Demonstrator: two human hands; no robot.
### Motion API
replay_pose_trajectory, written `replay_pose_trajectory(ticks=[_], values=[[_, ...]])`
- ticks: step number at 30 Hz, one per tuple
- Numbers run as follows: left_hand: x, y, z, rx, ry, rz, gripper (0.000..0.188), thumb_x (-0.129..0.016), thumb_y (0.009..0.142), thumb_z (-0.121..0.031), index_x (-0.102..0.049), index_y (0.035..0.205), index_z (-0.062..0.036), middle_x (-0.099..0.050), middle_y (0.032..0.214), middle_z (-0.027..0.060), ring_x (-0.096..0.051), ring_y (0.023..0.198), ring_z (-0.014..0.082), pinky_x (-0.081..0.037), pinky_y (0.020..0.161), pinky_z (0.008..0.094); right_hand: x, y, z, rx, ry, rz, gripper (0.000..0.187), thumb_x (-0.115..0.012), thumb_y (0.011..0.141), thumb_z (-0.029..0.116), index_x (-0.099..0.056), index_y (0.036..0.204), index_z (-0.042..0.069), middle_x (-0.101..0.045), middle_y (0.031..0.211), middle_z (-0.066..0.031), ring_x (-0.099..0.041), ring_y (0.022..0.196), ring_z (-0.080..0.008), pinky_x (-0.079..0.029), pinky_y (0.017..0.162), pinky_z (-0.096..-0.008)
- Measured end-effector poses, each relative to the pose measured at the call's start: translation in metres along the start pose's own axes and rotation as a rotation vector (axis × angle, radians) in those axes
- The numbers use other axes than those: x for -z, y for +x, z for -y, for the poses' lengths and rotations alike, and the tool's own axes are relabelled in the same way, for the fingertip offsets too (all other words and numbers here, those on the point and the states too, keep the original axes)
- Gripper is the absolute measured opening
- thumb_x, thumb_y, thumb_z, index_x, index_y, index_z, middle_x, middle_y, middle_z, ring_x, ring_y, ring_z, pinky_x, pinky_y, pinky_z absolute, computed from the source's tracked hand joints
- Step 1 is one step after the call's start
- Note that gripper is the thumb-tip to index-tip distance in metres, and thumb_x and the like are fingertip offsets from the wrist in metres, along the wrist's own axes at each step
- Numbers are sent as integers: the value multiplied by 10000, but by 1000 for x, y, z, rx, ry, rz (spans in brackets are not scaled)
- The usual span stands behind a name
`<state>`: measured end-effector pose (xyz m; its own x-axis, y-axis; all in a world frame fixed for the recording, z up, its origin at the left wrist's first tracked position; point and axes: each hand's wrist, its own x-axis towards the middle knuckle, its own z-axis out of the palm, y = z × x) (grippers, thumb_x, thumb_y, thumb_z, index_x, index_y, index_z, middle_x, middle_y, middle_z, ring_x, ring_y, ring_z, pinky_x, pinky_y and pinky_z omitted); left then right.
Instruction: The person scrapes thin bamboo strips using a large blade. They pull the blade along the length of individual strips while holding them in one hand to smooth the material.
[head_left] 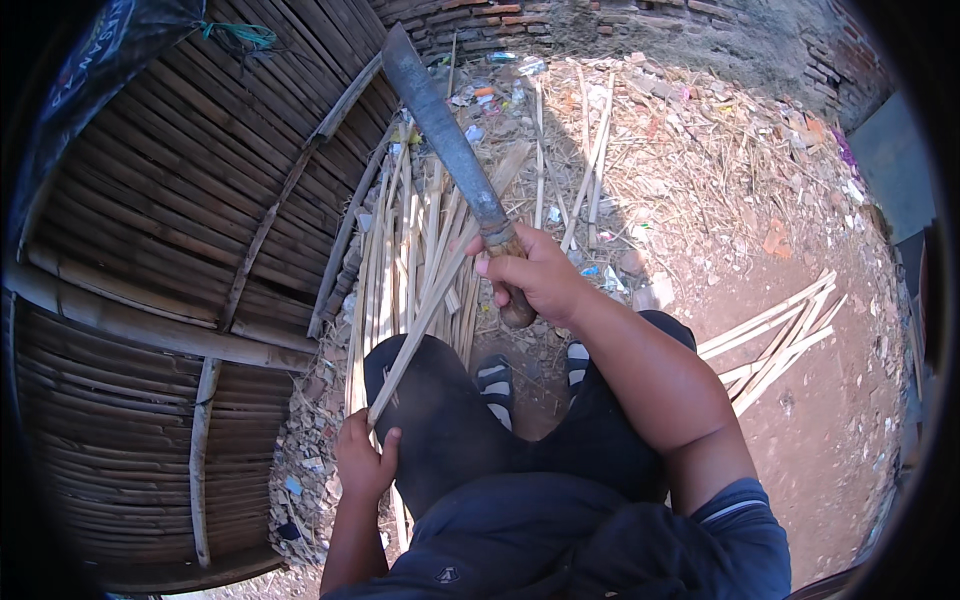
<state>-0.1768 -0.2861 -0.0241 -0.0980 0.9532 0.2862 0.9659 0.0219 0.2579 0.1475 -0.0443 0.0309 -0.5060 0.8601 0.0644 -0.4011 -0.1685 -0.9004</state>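
Observation:
My right hand [538, 277] is closed round the wooden handle of a machete [448, 130]. Its long dark blade points up and to the far left. Low on the left, my left hand [363, 455] grips the near end of a pale split strip of bamboo or wood [412, 345]. That strip slants across my left thigh, away and to the right, passing behind the machete near its handle. Whether the blade touches it, I cannot tell. Beneath and beside it, a pile of similar strips [382, 260] lies lengthwise on the ground.
A slatted bamboo wall [160, 190] rises close on the left. Several strips [780, 335] lie on bare earth at the right, and more [598, 165] lie farther off. Shavings and litter cover the ground up to a brick wall [680, 25]. My sandalled feet [495, 385] are between the piles.

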Motion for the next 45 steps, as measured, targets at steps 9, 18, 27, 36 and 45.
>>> replay_pose_trajectory(ticks=[9, 18, 27, 36, 45], values=[[-3, -21, -1, 293, -159, 287, 408, -602, 1047, -375, -620, 1044, 33, -678, 755, 244, -696, 715, 456, -526, 651, 525, 59, -7, 34, 173, -866, -97, 283, -761, 899, 171, -684, 1101, -13, -669, 773, -64, -655, 693, -142, -540, 670, -318], [-11, -40, 0, 383, -163, 317, 398, -556, 1062, -350, -599, 1026, 43, -643, 668, 234, -677, 642, 444, -512, 610, 502, 34, -15, 1, 105, -1454, 262, 271, -769, 807, 193, -652, 1019, 70, -694, 815, -179, -711, 810, -403, -551, 720, -499], [-20, -44, 9, 363, -184, 249, 375, -584, 1035, -338, -602, 1010, 35, -641, 660, 243, -688, 640, 455, -520, 596, 514, 71, 9, 3, 82, -1505, -134, 341, -740, 827, 173, -670, 1156, 113, -730, 931, -183, -708, 896, -413, -564, 789, -509], [0, -35, 0, 294, -53, 267, 374, -616, 1017, -352, -624, 961, 18, -644, 640, 213, -680, 608, 444, -525, 576, 510, 7, -4, -5, -55, -1667, 361, 257, -727, 813, 163, -697, 1063, 114, -735, 936, -164, -717, 972, -396, -571, 846, -525], [-22, -43, 16, 309, -213, 174, 370, -559, 1053, -320, -595, 893, 12, -625, 649, 219, -658, 607, 442, -492, 573, 510, 74, 9, 1, 14, -1483, -118, 277, -767, 810, 200, -687, 1043, 74, -722, 909, -222, -700, 890, -442, -558, 797, -495]])
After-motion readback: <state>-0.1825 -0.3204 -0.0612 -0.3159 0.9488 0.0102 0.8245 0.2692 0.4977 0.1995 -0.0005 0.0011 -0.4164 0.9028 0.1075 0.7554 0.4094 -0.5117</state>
